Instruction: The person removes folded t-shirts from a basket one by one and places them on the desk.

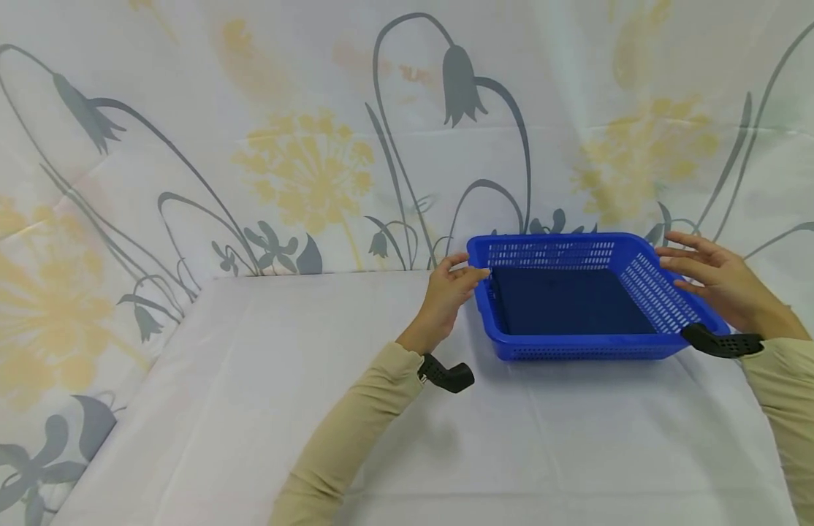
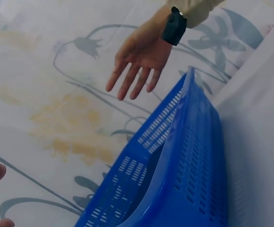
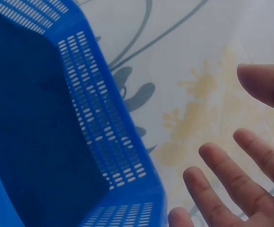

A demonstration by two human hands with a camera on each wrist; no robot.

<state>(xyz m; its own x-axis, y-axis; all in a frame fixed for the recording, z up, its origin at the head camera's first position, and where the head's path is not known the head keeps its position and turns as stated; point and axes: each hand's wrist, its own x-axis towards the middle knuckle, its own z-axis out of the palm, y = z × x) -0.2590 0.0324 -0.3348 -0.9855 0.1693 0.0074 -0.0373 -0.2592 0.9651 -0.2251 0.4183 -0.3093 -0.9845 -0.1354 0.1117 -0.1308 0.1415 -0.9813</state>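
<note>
At the left of centre in the head view, the left hand (image 1: 446, 296) reaches in from the lower middle of the frame on a beige sleeve (image 1: 354, 431), its fingertips and thumb curled onto the far-left corner of the blue basket (image 1: 581, 351), pinching the rim there. A black wrist mount (image 1: 446, 374) sits just below that wrist. The basket lies in the right-centre of the frame on the white table cover (image 1: 249, 409), flat on its base, its long axis running left to right across the picture and its open mouth facing up; its slotted walls flare outward. Nothing shows inside it, only the dark solid floor. At the right, the right hand (image 1: 719, 281) hovers beside the basket's right-hand wall with fingers straight and spread, holding nothing; the wrist views show a gap between its fingers (image 3: 231, 175) and the rim. Behind, a flower-printed cloth (image 1: 302, 161) fills the upper frame.
</note>
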